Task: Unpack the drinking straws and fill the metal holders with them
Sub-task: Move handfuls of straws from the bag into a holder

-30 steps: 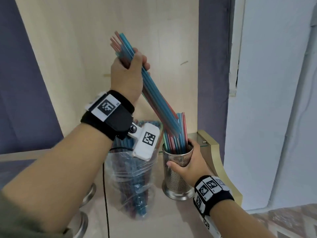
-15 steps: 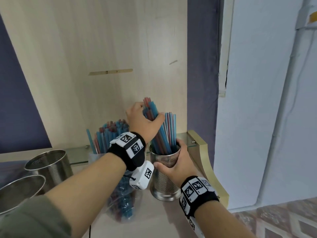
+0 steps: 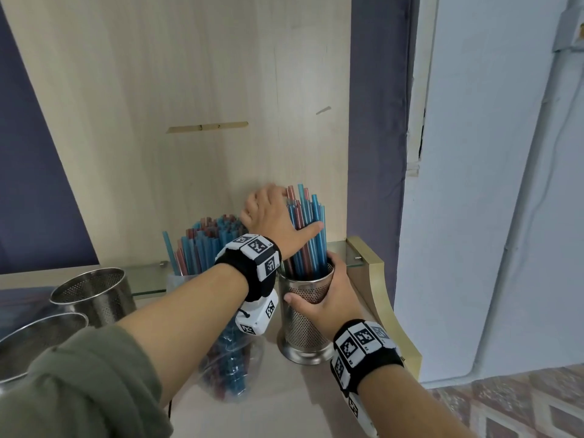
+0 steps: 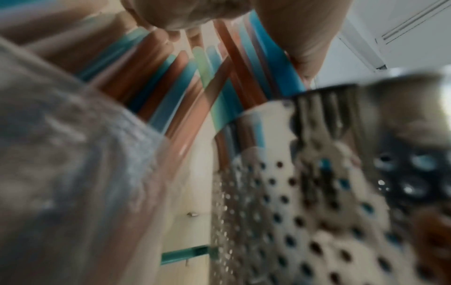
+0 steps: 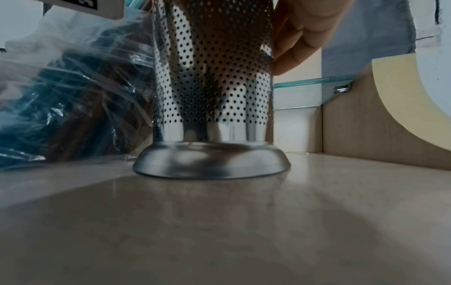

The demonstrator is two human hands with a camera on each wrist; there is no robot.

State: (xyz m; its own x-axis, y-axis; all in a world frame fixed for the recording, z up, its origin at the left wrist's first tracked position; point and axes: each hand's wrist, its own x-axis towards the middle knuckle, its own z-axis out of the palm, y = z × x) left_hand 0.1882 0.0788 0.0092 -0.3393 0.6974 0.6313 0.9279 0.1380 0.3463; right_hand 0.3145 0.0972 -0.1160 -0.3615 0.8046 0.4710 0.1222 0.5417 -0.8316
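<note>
**Straws in holder, counter's right end**

Perforated metal holder upright on counter w/ straws inside. Right grip wrapped round holder; left grip spread, thumb across straws. Straw bag just left; two more holders further left.

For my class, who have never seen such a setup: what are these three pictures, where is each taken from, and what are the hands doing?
A person wears three cameras: one on the head, one on each wrist. The head view shows the left hand spread against the straws standing in a perforated metal holder, which the right hand grips. The left wrist view looks up, blurred, at those straws; the right wrist view looks across the counter at the holder's base. A plastic bag of straws and two more metal holders stand to the left.
</note>
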